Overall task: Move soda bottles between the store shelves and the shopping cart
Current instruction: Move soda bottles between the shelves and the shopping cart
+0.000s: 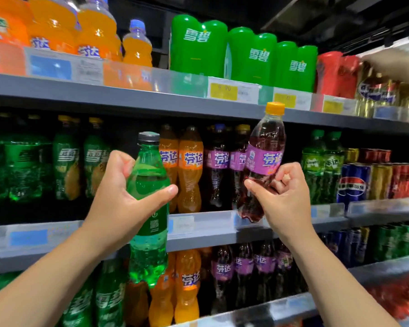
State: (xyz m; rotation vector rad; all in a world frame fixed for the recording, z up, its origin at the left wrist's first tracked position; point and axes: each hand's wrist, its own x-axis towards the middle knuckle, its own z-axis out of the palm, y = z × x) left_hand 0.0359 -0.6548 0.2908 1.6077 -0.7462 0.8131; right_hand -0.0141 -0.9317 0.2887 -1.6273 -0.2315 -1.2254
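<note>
Store shelves [128, 96] packed with soft drinks fill the background, with large orange bottles [97, 31] and green multipacks [198, 46] on the top tier and cans [354, 182] stacked at right. A person faces the middle tier with both arms raised. The left hand [118, 197] grips a green soda bottle [149, 161] round its middle, thumb across the front (dark cap up, bottle upright), in the air before the shelf edge. The right hand [286, 199] pinches a purple soda bottle [265, 159] by its lower half, yellow cap leaning right, near matching purple bottles [219, 161] standing on the shelf.
</note>
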